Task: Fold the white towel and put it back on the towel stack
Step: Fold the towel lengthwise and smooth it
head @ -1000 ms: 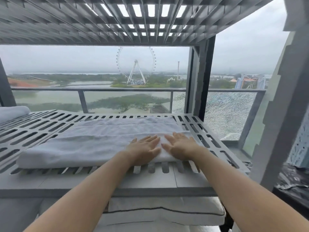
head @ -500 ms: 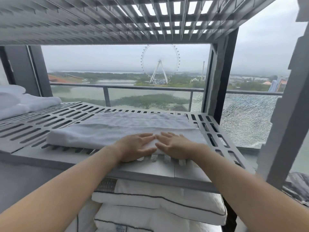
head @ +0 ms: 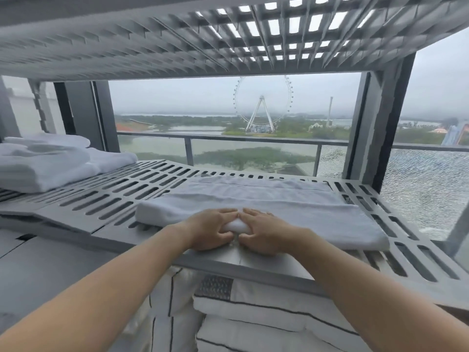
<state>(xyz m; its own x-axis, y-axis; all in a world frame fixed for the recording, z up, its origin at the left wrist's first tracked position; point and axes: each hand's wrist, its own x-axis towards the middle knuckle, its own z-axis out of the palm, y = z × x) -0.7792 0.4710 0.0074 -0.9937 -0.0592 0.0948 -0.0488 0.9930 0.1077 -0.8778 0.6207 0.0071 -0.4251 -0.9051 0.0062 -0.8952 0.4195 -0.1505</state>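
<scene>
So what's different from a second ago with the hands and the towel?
Both hands, left and right, went from lying flat to pinching up the towel's near edge between them. The towel stays folded lengthwise on the shelf, the stack untouched.

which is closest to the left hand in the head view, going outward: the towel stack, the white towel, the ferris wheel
1. white towel: under the left hand, gripped at its near edge.
2. towel stack: far left on the same slotted shelf.
3. ferris wheel: far off outside, beyond the balcony railing.
</scene>
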